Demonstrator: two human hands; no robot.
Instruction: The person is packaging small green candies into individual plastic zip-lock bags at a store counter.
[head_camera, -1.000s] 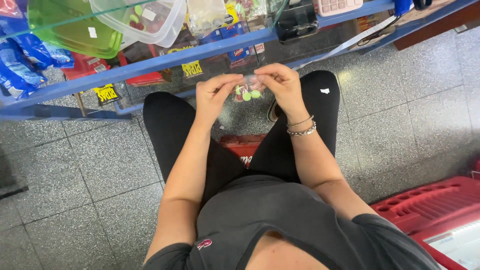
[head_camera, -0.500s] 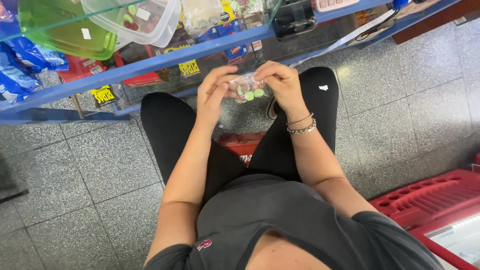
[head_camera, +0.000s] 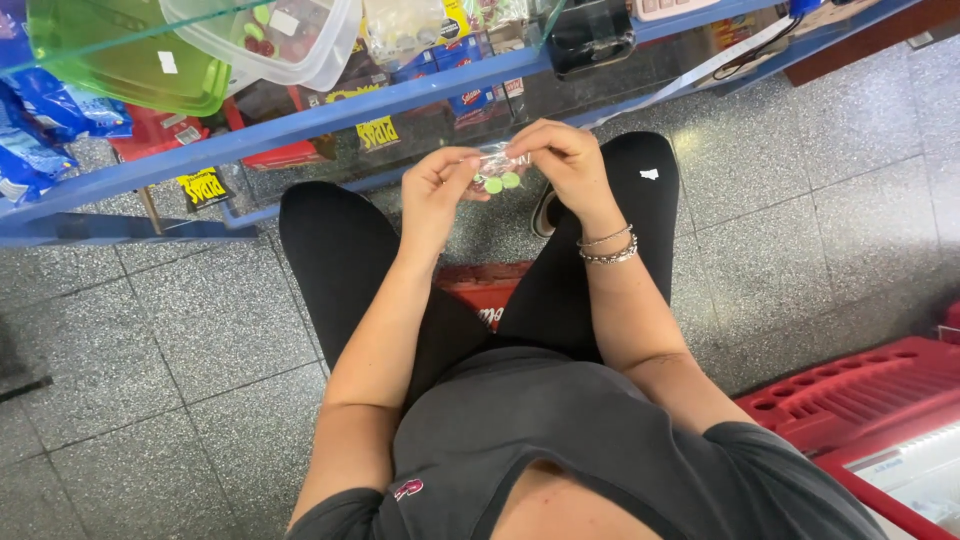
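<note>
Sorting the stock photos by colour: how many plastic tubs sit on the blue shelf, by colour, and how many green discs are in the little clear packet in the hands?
Green tub: 1
Clear tub: 1
Green discs in the clear packet, held between left hand and right hand: 2
Total: 4

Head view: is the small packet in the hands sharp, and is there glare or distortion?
Head view: the clear packet between left hand and right hand is small and slightly soft; the glass shelf shows faint reflections; even light, soft shadows; the blue shelf edge runs tilted.
</note>
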